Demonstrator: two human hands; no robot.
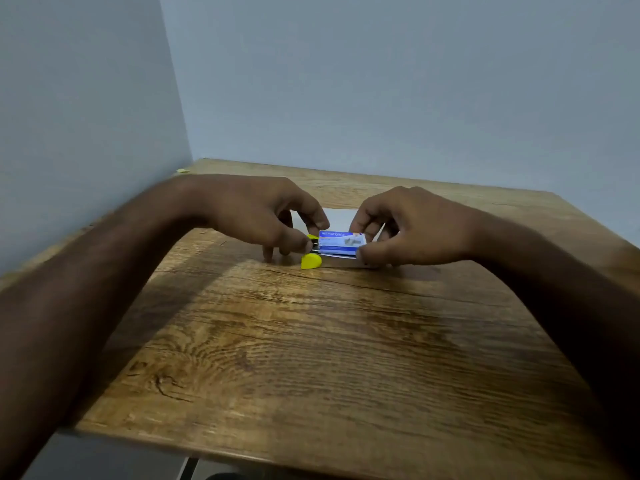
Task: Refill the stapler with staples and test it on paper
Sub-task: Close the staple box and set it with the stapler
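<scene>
The staple box [342, 242], a small blue cardboard oblong with pale print, is held just above the table [311, 358], its long axis running left to right and its printed face turned toward the camera. The right hand [412, 226] pinches the box's right end, thumb below and curled fingers on top. At the box's left end the left hand [256, 213] closes thumb and forefinger on the stapler [310, 261], and its other fingers reach down to the wood.

The stapler is glossy yellow plastic with a rounded nose that sticks out below the box's left corner. A second sliver of yellow and a dark metal part show just above that. The rest of it runs behind the box, hidden, so its opening cannot be made out. A thin grey strip lies under the box's lower edge. Behind the box, a white sheet of paper [341, 218] lies flat, mostly covered by the hands. The table is brown wood-grain laminate.
</scene>
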